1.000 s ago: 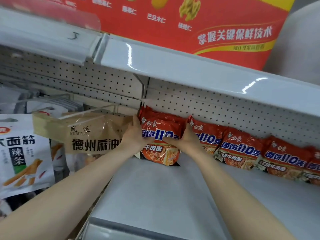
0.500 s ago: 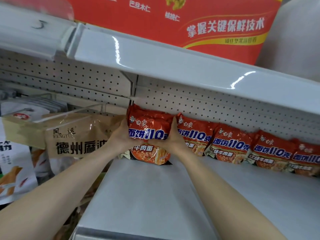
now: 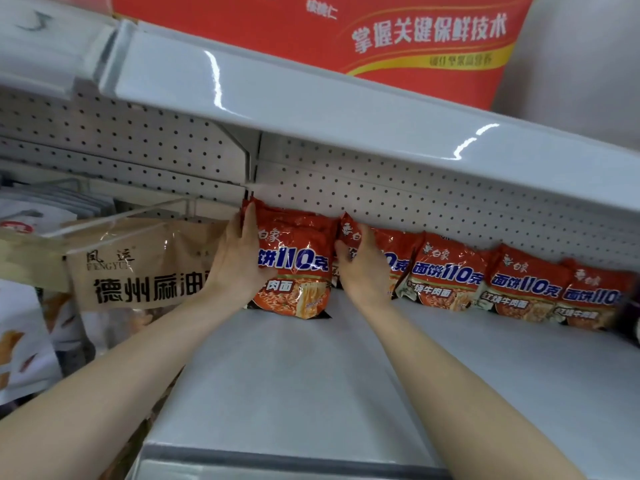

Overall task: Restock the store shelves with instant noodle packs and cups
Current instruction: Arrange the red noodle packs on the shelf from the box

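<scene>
A red instant noodle pack (image 3: 298, 271) stands at the left end of the white shelf (image 3: 311, 382), leaning on the pegboard back, with more red packs stacked behind it. My left hand (image 3: 239, 263) lies flat along its left edge, fingers straight up and thumb across the front. My right hand (image 3: 363, 271) rests on the neighbouring noodle pack (image 3: 403, 242), fingers laid over its front and thumb at its left edge. Three more packs (image 3: 526, 289) continue the row to the right.
An upper shelf (image 3: 311, 109) overhangs low above the packs, carrying a big red box (image 3: 381, 39). Left of the bay, a brown snack bag (image 3: 145, 271) hangs on a wire hook over white bags (image 3: 20, 341). The shelf board in front of the row is bare.
My right hand let go of the leftmost pack's right edge and moved onto the neighbouring pack. My left hand straightened along the left edge. The view shifted slightly left and closer.
</scene>
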